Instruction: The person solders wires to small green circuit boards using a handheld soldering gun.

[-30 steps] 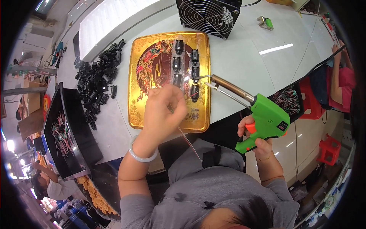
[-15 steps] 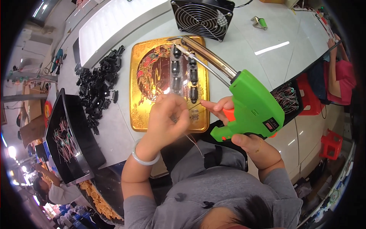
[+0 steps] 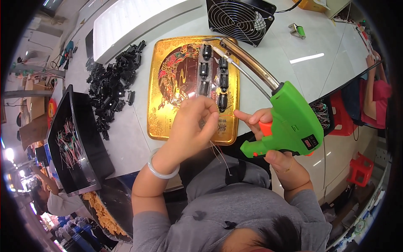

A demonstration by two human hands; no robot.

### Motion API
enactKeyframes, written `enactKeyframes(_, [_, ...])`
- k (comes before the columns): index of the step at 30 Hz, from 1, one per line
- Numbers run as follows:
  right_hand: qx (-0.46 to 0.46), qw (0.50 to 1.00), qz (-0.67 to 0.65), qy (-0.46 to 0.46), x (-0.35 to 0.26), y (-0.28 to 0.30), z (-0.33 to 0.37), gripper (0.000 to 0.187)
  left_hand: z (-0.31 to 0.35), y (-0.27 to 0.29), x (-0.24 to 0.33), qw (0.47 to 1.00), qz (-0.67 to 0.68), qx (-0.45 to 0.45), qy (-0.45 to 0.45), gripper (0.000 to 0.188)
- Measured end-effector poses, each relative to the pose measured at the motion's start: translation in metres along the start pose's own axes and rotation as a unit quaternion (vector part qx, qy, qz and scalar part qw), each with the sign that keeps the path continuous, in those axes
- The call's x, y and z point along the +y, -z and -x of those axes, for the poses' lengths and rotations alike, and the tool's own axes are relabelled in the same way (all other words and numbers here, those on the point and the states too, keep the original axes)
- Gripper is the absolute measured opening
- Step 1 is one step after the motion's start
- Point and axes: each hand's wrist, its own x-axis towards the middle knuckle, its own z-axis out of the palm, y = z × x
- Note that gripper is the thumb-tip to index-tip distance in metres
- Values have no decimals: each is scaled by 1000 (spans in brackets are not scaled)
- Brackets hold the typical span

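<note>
My L hand (image 3: 191, 131) pinches thin red-and-white wires (image 3: 215, 148); my R hand (image 3: 280, 159), index finger extended, grips green plastic soldering gun (image 3: 296, 117), tip (image 3: 213, 38) fwd (prob. keeping heat off L hand).

Red stool (image 3: 361, 163) on pale tiled floor (image 3: 335, 161)

I saw the fan (image 3: 241, 21) cut off near one o'clock; the left hand (image 3: 195, 124) hid part of the gold tray (image 3: 153, 113) and where it gripped the wires (image 3: 219, 155).
</note>
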Motion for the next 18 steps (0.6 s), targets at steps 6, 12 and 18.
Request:
enactKeyframes(6, [1, 1000, -8, -22, 1, 0, 3, 53, -4, 3, 4, 987, -135, -4, -86, 10])
enactKeyframes(12, [32, 998, -27, -56, 8, 1, 8, 54, -3, 4, 4, 994, -108, -36, 1, 8])
enactKeyframes(18, [52, 993, 42, -98, -6, 14, 26, 53, -5, 5, 1, 981, -183, 49, -34, 7])
